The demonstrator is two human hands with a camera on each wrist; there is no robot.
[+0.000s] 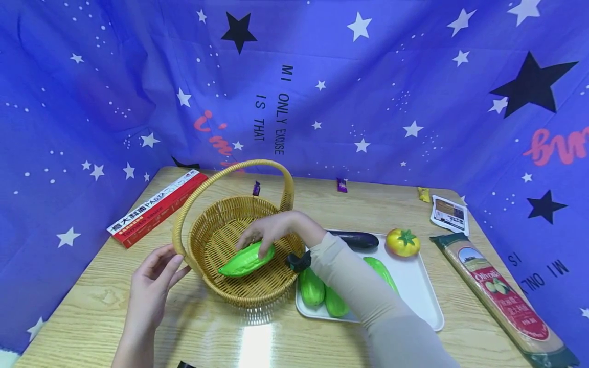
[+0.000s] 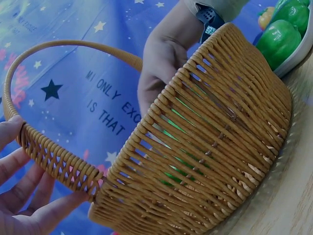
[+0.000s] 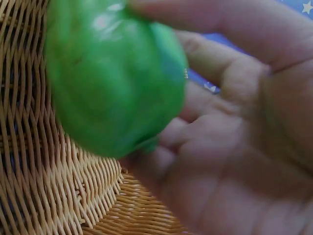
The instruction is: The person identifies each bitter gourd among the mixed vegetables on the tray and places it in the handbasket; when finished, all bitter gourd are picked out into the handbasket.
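A wicker basket [image 1: 220, 210] with a tall arched handle [image 1: 262, 163] stands left of centre on the wooden table. Inside it, my right hand [image 1: 278, 227] grips a bright green, ridged toy bitter melon [image 1: 248, 260] from above, thumb on the near side. The right wrist view has the melon's glossy rounded end [image 3: 112, 83] large between thumb and fingers, with the woven wall behind. At the basket's left side my left hand [image 1: 154, 278] holds the foot of the handle between thumb and fingers, as the left wrist view also shows [image 2: 29, 191].
Right of the basket, a white tray [image 1: 416, 286] bears more green vegetables [image 1: 313, 289], an eggplant [image 1: 356, 239] and a yellow tomato [image 1: 403, 242]. A pasta box [image 1: 158, 207] lies at left, a long Olivoila packet [image 1: 506, 296] at right. Small wrapped sweets [image 1: 342, 185] and a white pouch [image 1: 450, 214] lie farther back.
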